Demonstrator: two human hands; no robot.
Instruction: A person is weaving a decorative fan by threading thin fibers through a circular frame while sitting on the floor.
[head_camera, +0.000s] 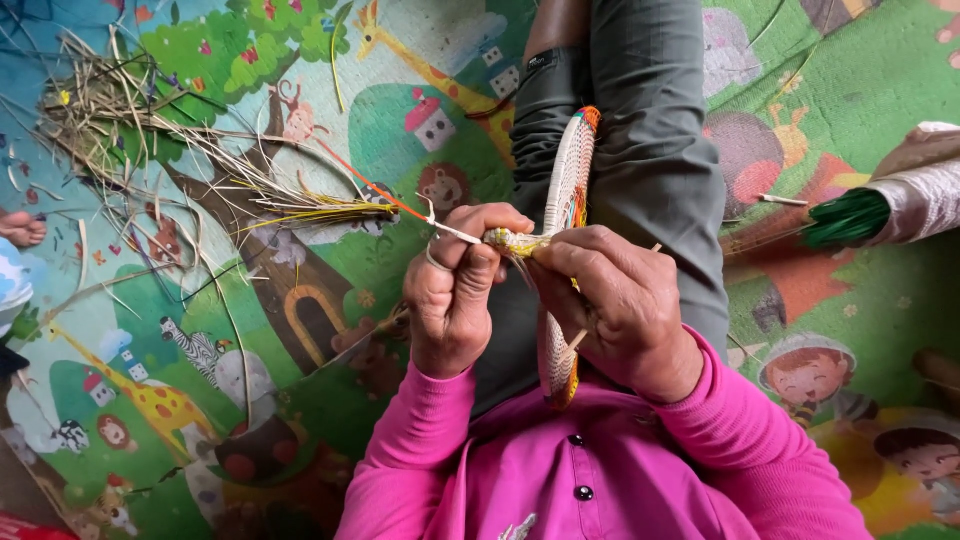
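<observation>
Pink-sleeved left hand (455, 290) pinching pale strand (452, 231) taut, right hand (620, 310) fingers pressed on woven disc (565, 215) rim; best kept tight, close to the coil.

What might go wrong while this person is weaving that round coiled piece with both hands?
The thin pale strand pinched by the left hand looks taut and might snap or slip free. The woven disc stands on edge, gripped only at its rim by the right hand, so it may twist. Loose straw on the mat could tangle.
</observation>
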